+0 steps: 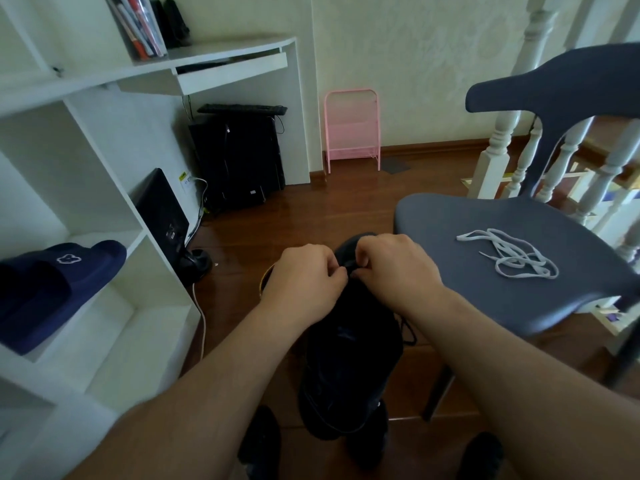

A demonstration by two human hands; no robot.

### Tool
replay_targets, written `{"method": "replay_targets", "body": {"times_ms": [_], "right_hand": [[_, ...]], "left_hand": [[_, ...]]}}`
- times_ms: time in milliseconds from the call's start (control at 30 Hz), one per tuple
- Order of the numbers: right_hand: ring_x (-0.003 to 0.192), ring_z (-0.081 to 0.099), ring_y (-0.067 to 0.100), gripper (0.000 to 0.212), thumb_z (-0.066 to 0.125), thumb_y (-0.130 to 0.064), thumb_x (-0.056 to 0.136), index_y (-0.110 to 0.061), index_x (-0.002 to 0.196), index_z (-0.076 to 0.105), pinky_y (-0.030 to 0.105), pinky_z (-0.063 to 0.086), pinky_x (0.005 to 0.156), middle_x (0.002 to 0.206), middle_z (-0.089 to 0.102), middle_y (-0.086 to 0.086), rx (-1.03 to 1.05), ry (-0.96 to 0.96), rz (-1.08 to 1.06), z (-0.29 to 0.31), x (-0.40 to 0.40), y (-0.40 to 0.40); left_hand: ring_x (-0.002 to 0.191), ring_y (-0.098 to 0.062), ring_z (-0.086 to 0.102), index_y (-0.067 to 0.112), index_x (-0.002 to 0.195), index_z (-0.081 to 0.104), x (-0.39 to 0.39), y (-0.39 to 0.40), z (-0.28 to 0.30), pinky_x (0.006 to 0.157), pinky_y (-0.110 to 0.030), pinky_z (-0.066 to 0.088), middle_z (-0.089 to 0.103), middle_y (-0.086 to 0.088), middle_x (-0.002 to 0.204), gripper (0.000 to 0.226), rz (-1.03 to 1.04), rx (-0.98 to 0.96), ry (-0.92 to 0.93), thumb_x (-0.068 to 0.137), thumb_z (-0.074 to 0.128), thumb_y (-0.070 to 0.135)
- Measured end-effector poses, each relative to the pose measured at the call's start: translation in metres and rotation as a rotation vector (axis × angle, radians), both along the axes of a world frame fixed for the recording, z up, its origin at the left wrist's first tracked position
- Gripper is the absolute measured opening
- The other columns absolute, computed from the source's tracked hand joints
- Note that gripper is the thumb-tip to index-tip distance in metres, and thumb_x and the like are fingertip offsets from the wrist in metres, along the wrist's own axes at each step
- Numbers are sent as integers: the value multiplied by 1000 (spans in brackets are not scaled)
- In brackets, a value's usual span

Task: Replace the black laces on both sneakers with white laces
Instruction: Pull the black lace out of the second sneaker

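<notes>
A black sneaker (349, 358) is held up in front of me, toe pointing away. My left hand (304, 282) and my right hand (394, 271) meet over its upper part, fingers curled, each pinching the black lace (350, 266) near the toe end. A loose loop of black lace (408, 332) hangs off the shoe's right side. A tangle of white laces (509, 254) lies on the seat of the grey chair (485, 306) to my right. Another dark shape, perhaps the second sneaker (259, 441), sits low on the floor.
A white shelf unit (104, 237) stands on the left with navy slippers (59, 285) on one shelf. A computer tower (239, 161), a pink rack (351, 129) and white stair balusters (502, 140) line the far side. The floor is brown wood (311, 216).
</notes>
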State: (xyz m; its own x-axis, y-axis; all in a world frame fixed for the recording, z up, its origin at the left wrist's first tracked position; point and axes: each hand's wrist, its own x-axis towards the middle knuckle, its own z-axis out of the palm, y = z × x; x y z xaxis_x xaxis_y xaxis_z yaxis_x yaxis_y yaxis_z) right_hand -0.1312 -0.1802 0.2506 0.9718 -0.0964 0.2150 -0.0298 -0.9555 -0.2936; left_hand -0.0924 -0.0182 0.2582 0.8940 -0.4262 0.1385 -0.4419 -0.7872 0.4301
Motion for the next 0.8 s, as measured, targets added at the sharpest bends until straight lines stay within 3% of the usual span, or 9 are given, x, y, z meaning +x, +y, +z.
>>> {"method": "replay_targets", "body": {"times_ms": [167,300,400,500,567,700,800], "right_hand": [[87,58,20,15,72,-33,94,-27,85,62,36,50,75,87,61,-5,87,-23,-38,3,4,-6],[87,60,29,23,70,-35,96,-17,82,64,36,47,74,87,66,7,128,103,-272,11,-1,-51],[93,60,29,6,65,-22,95,-17,94,63,38,50,77,102,66,10,128,261,-304,8,-9,-66],[98,58,22,26,57,-6,89,-24,108,61,33,44,77,109,62,1,309,118,-177,13,-10,-49],[92,60,13,24,62,-13,87,-28,104,65,29,45,73,100,63,-9,395,11,-74,18,-12,-28],[92,58,13,20,72,-44,89,-29,102,66,32,52,80,100,59,-9,112,23,43,5,-7,0],[94,60,20,16,70,-41,95,-26,98,67,37,53,77,99,63,-3,2,34,-3,0,0,2]], "left_hand": [[69,-9,66,30,84,71,6,6,4,61,-33,60,69,9,77,20,32,-22,47,100,64,40],[65,-5,62,27,80,70,15,23,13,51,-20,40,67,9,74,24,106,-53,7,101,63,38],[62,-6,62,27,80,70,16,27,12,50,-21,40,67,9,70,25,115,-57,3,102,64,38],[62,-7,64,27,83,71,12,21,10,51,-22,43,68,8,71,24,92,-48,12,101,64,39],[63,-8,65,27,81,70,9,16,8,52,-24,47,69,8,71,24,79,-55,24,101,64,39],[69,-9,64,31,79,68,5,4,3,59,-31,57,68,9,76,23,43,-33,10,99,64,42],[67,-13,65,31,76,66,4,0,-4,62,-37,61,68,8,75,25,19,-4,6,98,65,42]]}}
